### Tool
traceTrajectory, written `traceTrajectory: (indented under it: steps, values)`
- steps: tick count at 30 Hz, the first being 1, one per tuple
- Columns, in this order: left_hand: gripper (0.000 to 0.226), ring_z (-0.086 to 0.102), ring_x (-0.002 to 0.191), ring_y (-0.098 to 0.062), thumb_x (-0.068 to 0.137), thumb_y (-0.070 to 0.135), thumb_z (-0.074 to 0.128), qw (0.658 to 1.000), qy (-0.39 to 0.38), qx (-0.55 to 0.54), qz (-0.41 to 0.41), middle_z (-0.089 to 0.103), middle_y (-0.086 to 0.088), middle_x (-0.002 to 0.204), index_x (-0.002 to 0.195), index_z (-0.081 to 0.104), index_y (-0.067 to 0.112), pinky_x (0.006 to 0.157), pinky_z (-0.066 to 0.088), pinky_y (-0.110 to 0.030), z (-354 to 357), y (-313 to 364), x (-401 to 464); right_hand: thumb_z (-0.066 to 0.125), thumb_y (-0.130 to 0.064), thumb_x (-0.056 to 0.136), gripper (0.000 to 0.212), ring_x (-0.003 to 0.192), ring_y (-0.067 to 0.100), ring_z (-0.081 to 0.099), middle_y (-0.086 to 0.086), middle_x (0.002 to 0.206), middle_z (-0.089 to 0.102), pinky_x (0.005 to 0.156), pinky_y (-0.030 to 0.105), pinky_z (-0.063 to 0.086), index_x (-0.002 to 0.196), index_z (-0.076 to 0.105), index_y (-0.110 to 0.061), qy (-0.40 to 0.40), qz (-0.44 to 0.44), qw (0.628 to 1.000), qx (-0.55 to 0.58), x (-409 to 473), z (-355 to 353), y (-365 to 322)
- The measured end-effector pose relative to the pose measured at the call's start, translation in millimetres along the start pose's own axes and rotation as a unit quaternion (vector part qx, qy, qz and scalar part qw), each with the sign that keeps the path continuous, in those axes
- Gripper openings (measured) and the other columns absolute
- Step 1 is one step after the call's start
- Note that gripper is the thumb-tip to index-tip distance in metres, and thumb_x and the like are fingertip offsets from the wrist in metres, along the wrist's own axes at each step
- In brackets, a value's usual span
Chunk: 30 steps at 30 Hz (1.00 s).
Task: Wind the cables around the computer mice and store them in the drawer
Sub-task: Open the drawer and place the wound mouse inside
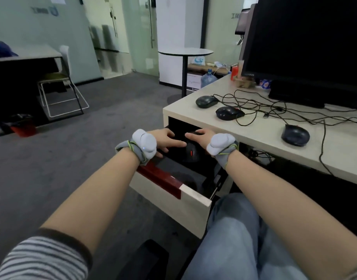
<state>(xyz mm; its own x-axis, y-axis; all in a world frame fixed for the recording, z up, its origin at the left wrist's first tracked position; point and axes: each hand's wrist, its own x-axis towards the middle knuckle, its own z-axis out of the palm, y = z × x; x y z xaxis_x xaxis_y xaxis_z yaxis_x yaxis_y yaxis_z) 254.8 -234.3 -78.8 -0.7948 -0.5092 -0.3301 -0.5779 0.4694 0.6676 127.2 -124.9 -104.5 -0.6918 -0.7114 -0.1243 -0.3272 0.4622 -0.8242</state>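
**Inspector:** Knee (234, 229) nearest, then the open drawer (195, 199). Both hands over it.

**Clerk:** Holding?

**Inspector:** Left hand (163, 139) spread, empty. Right hand (199, 136) half-curled; grip cannot be told. A mouse (191, 152) lies just below, between them, long axis away from the body.

**Clerk:** Remaining?

**Inspector:** Three mice (229, 113), unwound, up right of the right hand; desk edge (254, 144) intervenes.

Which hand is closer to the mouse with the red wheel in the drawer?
The right hand. It reaches over the mouse from just above and to its right, though contact is unclear. The left hand is off to the mouse's left, fingers spread inside the open drawer.
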Motion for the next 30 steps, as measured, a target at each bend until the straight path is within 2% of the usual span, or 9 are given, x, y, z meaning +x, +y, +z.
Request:
traceTrajectory:
  steps: [2,4,6,8,9,11,13,17,30]
  values:
    - [0.082,0.059,0.103,-0.021,0.079,0.045,0.068,0.998,-0.002,-0.061,-0.004,0.051,-0.007,0.128,0.143,0.026,0.016,0.085,0.056,-0.043,4,6,19,0.06,-0.048,0.083,0.062,0.119,0.028,0.052,0.012,0.127,0.057,0.099,0.029,0.035,0.128,0.051,-0.006,0.017,0.027,0.999,-0.028,15,5,1]
    - [0.077,0.06,0.1,-0.023,0.078,0.042,0.07,0.996,0.01,-0.087,-0.011,0.054,-0.01,0.125,0.14,0.032,0.015,0.083,0.057,-0.041,7,11,38,0.054,-0.049,0.086,0.057,0.117,0.031,0.055,0.014,0.123,0.061,0.099,0.029,0.037,0.121,0.058,-0.004,0.016,0.046,0.998,-0.03,32,10,2]
    - [0.054,0.06,0.086,-0.022,0.075,0.042,0.071,0.999,0.034,-0.037,-0.005,0.06,-0.01,0.103,0.117,0.051,0.015,0.076,0.056,-0.037,9,14,55,0.051,-0.043,0.09,0.051,0.115,0.032,0.056,0.017,0.12,0.063,0.09,0.024,0.038,0.116,0.06,0.0,0.008,0.055,0.998,-0.007,46,17,1]
    - [0.038,0.058,0.081,-0.022,0.075,0.04,0.072,0.998,0.063,0.025,0.003,0.063,-0.011,0.095,0.097,0.056,0.014,0.071,0.05,-0.033,13,13,67,0.051,-0.037,0.092,0.05,0.119,0.031,0.052,0.018,0.126,0.058,0.084,0.02,0.035,0.121,0.055,0.002,0.016,0.066,0.997,0.029,56,25,5]
    - [0.037,0.061,0.087,-0.024,0.075,0.037,0.072,0.996,0.078,0.039,0.006,0.064,-0.012,0.101,0.1,0.056,0.014,0.074,0.049,-0.033,16,11,72,0.051,-0.036,0.092,0.052,0.123,0.031,0.05,0.019,0.13,0.055,0.088,0.02,0.033,0.127,0.05,0.003,0.021,0.07,0.996,0.048,60,28,8]
    - [0.06,0.06,0.107,-0.027,0.076,0.032,0.073,0.993,0.108,0.053,0.004,0.061,-0.013,0.12,0.125,0.048,0.009,0.085,0.048,-0.033,19,6,83,0.048,-0.036,0.093,0.057,0.128,0.031,0.044,0.019,0.137,0.048,0.102,0.025,0.03,0.135,0.04,0.002,0.021,0.083,0.995,0.056,68,35,14]
    - [0.07,0.056,0.115,-0.027,0.076,0.031,0.071,0.989,0.129,0.078,0.003,0.056,-0.013,0.129,0.135,0.041,0.008,0.09,0.045,-0.032,22,1,91,0.044,-0.035,0.095,0.056,0.13,0.032,0.042,0.019,0.139,0.046,0.105,0.028,0.029,0.138,0.036,0.0,0.01,0.089,0.995,0.046,78,40,21]
    - [0.067,0.053,0.119,-0.028,0.078,0.028,0.069,0.984,0.121,0.132,0.013,0.053,-0.015,0.132,0.135,0.04,0.007,0.096,0.045,-0.034,26,-2,97,0.043,-0.037,0.095,0.055,0.13,0.032,0.041,0.017,0.141,0.044,0.104,0.029,0.029,0.14,0.035,-0.005,-0.004,0.094,0.995,0.017,81,43,26]
    - [0.072,0.049,0.124,-0.028,0.078,0.023,0.071,0.985,0.084,0.151,0.005,0.048,-0.014,0.138,0.139,0.035,0.006,0.101,0.042,-0.036,27,-14,98,0.043,-0.036,0.095,0.057,0.132,0.033,0.039,0.018,0.144,0.041,0.107,0.032,0.031,0.14,0.034,-0.003,-0.051,0.104,0.991,-0.072,79,47,30]
